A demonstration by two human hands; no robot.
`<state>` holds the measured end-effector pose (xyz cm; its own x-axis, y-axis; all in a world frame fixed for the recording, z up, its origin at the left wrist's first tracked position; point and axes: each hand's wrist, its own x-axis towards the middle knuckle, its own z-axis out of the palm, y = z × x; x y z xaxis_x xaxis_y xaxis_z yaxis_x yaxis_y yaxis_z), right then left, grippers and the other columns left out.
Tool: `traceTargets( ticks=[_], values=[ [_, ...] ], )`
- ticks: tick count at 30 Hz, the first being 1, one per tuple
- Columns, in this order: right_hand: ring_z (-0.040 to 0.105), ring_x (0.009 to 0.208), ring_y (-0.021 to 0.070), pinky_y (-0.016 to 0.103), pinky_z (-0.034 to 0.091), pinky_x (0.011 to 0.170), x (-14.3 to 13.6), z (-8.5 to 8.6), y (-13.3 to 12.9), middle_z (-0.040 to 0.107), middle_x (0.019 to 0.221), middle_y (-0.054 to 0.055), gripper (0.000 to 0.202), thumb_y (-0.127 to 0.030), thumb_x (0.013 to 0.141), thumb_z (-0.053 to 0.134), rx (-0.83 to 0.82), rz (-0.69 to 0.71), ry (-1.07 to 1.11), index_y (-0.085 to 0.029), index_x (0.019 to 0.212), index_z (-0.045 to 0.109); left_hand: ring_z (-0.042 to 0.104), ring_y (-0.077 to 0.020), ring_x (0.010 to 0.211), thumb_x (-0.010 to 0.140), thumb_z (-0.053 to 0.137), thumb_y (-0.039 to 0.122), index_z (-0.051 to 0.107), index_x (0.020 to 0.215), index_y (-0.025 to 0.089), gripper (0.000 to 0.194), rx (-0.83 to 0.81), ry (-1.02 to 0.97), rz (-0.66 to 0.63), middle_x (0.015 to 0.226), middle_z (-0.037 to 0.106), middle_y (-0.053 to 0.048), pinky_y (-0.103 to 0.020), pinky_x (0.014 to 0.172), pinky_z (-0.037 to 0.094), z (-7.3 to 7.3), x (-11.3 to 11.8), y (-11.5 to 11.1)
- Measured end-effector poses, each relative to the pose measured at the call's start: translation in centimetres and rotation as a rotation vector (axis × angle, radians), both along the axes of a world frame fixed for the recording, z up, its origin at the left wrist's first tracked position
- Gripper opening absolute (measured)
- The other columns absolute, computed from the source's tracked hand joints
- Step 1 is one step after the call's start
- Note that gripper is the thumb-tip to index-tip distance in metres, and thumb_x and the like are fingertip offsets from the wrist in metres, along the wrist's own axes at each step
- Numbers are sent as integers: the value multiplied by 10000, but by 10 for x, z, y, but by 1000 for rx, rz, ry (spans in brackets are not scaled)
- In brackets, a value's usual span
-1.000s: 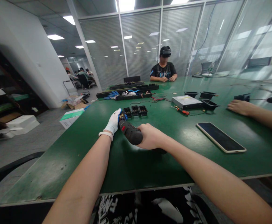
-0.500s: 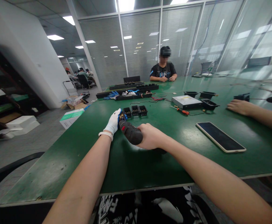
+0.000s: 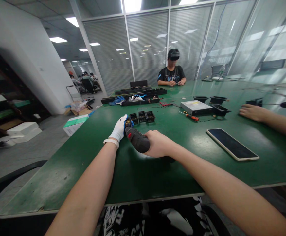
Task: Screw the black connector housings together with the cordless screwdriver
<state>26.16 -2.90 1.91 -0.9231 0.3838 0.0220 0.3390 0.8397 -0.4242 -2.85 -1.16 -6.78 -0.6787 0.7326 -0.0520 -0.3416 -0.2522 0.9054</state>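
Note:
My left hand (image 3: 119,127), in a white glove with blue fingers, is closed around a small part with brass-coloured pieces (image 3: 128,122). My bare right hand (image 3: 159,144) grips a black cordless drill (image 3: 138,140) with a red button. The drill's front end points at the part in my left hand; whether its tip touches is hidden by the drill body. Just beyond my left fingers stand black open boxes (image 3: 142,116) in a short row, with small brass-coloured bits inside.
On the green table (image 3: 177,180) lie a phone (image 3: 232,144), a red screwdriver (image 3: 192,116), a flat silver-and-black box (image 3: 196,107) and several black trays (image 3: 220,109). Long black strips (image 3: 135,95) and a blue glove (image 3: 118,100) lie farther back. Another person's hand (image 3: 252,112) rests at the right; a person (image 3: 172,73) sits opposite.

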Motion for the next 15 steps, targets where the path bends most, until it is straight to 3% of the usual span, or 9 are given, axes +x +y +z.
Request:
traceTargets(
  ticks=[7, 15],
  values=[
    [847, 898, 290, 303, 475, 678, 0, -2, 1, 901, 988, 161, 191, -375, 926, 874, -13, 3, 3, -187, 944, 846, 849, -277, 775, 1068, 830, 431, 720, 958, 233, 252, -12, 25, 17, 743, 753, -45, -411, 833, 738, -5, -4, 4],
    [865, 924, 316, 315, 488, 686, 0, 1, 0, 907, 1001, 176, 204, -389, 944, 856, 5, 11, -5, -186, 931, 847, 830, -247, 703, 1080, 819, 400, 720, 1008, 228, 212, -13, -28, 7, 745, 763, -34, -372, 771, 732, 0, 2, 0]
  ],
)
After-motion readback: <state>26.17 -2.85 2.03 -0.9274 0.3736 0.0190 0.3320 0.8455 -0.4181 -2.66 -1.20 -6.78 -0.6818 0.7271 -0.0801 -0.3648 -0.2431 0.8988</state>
